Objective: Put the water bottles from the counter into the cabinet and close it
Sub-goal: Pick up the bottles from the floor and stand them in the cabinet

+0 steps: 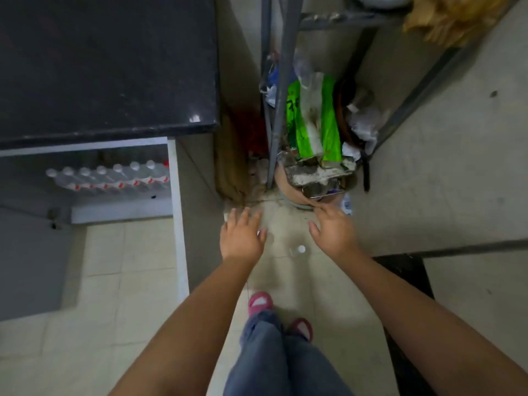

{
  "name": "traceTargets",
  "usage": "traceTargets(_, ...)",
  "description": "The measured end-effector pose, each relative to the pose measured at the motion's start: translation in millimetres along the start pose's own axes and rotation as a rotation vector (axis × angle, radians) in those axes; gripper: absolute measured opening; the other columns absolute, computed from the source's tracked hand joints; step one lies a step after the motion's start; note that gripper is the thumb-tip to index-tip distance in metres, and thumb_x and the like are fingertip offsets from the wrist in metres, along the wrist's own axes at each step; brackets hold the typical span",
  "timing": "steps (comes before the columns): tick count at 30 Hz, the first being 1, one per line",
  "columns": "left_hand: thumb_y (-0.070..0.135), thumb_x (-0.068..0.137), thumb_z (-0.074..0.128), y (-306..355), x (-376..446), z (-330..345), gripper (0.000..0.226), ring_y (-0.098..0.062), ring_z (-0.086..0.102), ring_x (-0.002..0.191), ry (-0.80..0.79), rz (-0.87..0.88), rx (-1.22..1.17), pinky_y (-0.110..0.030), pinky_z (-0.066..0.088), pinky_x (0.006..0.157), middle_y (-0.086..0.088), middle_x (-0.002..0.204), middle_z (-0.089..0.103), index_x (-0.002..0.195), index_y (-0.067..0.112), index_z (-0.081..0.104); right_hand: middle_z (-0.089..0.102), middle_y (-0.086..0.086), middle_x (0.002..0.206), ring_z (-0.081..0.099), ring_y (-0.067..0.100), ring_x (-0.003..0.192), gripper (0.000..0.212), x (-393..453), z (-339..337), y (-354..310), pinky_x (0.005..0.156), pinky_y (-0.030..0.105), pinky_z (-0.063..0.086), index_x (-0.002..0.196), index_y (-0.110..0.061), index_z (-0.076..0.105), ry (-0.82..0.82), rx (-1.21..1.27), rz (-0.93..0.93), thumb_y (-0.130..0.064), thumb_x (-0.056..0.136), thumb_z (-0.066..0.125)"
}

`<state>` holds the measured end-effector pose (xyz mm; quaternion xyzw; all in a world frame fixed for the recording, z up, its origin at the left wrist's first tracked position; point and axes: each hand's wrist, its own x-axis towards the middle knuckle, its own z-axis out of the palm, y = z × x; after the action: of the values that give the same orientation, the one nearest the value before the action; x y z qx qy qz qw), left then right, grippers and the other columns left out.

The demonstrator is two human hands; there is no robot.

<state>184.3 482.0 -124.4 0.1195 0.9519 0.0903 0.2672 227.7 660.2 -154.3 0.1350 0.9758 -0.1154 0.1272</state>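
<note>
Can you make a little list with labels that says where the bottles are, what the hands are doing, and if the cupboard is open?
bottles in cabinet: a row of water bottles, white caps, red labels
bottles on floor: clear ones with white caps between the hands
cabinet: open
counter: dark, no bottles showing
left hand: open, holding nothing
right hand: open, holding nothing

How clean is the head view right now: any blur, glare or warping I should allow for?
Head view: both hands, left and right, are motion-smeared; a small glare spot sits at the black counter corner; the row of water bottles in the cabinet is dim but readable; wide-angle bending splays the metal rack.
</note>
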Motion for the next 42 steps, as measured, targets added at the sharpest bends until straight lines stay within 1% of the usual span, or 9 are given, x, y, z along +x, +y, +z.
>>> traceTargets(1, 0.038, 0.101, 0.031, 0.1, 8.5, 13.1, 0.05, -0.024, 0.007, 0.149, -0.038, -0.028, 0.007, -0.04, 0.018, 0.119, 0.001, 0.16, 0.018, 0.149, 0.025, 0.022, 0.076, 0.018, 0.081, 0.073, 0.033, 0.067, 0.037, 6.7, 8.6, 6.2, 0.057, 0.035, 0.06, 0.081, -0.001, 0.076, -0.048, -0.014, -0.003, -0.027, 0.072, 0.05)
traceTargets(5, 0.036, 0.1, 0.038, 0.4, 53.3, 62.4, 0.054, -0.027, 0.008, 0.148, -0.178, -0.105, -0.003, -0.041, 0.021, 0.118, 0.0, 0.16, 0.017, 0.149, 0.026, 0.02, 0.072, 0.028, 0.096, 0.07, 0.042, 0.083, 0.03, 30.0, 53.2, 31.6, 0.068, 0.043, 0.057, 0.093, 0.007, 0.071, -0.161, -0.019, 0.051, -0.011, 0.07, 0.078)
traceTargets(9, 0.035, 0.098, 0.042, -3.1, 105.2, 113.3, 0.058, -0.026, 0.008, 0.149, -0.273, -0.133, 0.005, -0.04, 0.024, 0.117, 0.002, 0.16, 0.016, 0.15, 0.026, 0.018, 0.045, 0.013, 0.144, 0.043, 0.028, 0.131, 0.047, 54.5, 97.9, 51.3, 0.102, 0.031, 0.04, 0.138, -0.009, 0.042, -0.351, -0.079, 0.071, -0.033, 0.098, 0.043)
traceTargets(17, 0.035, 0.097, 0.046, -35.9, 214.3, 242.5, 0.058, -0.029, 0.011, 0.148, -0.293, -0.212, 0.038, -0.04, 0.025, 0.117, -0.005, 0.159, 0.017, 0.149, 0.022, 0.022, 0.035, 0.009, 0.149, 0.036, 0.026, 0.134, 0.052, 109.4, 243.0, 97.4, 0.105, 0.033, 0.038, 0.144, -0.015, 0.031, -0.607, -0.102, 0.064, -0.037, 0.097, 0.042)
traceTargets(23, 0.023, 0.1, 0.043, -61.3, 267.4, 324.4, 0.055, -0.025, 0.016, 0.147, -0.278, -0.206, 0.072, -0.038, 0.03, 0.114, -0.005, 0.159, 0.017, 0.15, 0.018, 0.021, 0.009, 0.009, 0.159, 0.022, 0.029, 0.142, 0.056, 135.0, 336.8, 116.8, 0.112, 0.037, 0.034, 0.148, -0.02, 0.02, -0.705, -0.125, -0.063, -0.024, 0.098, 0.045)
traceTargets(32, 0.007, 0.096, 0.047, -65.8, 297.5, 358.6, 0.044, -0.029, 0.038, 0.131, -0.233, -0.161, 0.083, -0.036, 0.044, 0.1, -0.015, 0.141, 0.04, 0.139, 0.006, 0.038, 0.028, 0.017, 0.143, 0.036, 0.03, 0.129, 0.045, 152.4, 376.7, 120.1, 0.096, 0.033, 0.048, 0.137, -0.012, 0.035, -0.716, -0.248, -0.221, -0.012, 0.094, 0.048)
traceTargets(38, -0.004, 0.088, 0.049, -61.3, 255.1, 353.6, 0.043, -0.03, 0.04, 0.125, -0.267, -0.175, -0.058, -0.035, 0.047, 0.099, -0.018, 0.132, 0.045, 0.13, 0.003, 0.048, 0.041, 0.018, 0.135, 0.053, 0.027, 0.114, 0.04, 127.4, 352.4, 114.7, 0.091, 0.033, 0.05, 0.133, -0.01, 0.043, -0.676, -0.272, -0.106, -0.02, 0.095, 0.048)
traceTargets(40, -0.006, 0.087, 0.05, -56.8, 230.0, 346.3, 0.042, -0.03, 0.04, 0.124, -0.27, -0.198, -0.133, -0.034, 0.046, 0.099, -0.018, 0.13, 0.047, 0.128, 0.001, 0.051, 0.06, 0.022, 0.111, 0.065, 0.03, 0.088, 0.041, 113.8, 341.5, 109.1, 0.068, 0.032, 0.057, 0.109, -0.006, 0.065, -0.572, -0.258, -0.155, -0.02, 0.072, 0.075)
traceTargets(42, -0.003, 0.088, 0.049, -52.2, 202.8, 337.3, 0.041, -0.027, 0.039, 0.125, -0.28, -0.226, -0.149, -0.03, 0.044, 0.098, -0.015, 0.13, 0.046, 0.129, 0.005, 0.05, 0.067, 0.017, 0.066, 0.062, 0.027, 0.046, 0.046, 95.4, 327.7, 108.0, 0.039, 0.023, 0.049, 0.064, -0.007, 0.073, -0.535, -0.281, -0.235, -0.017, 0.023, 0.091)
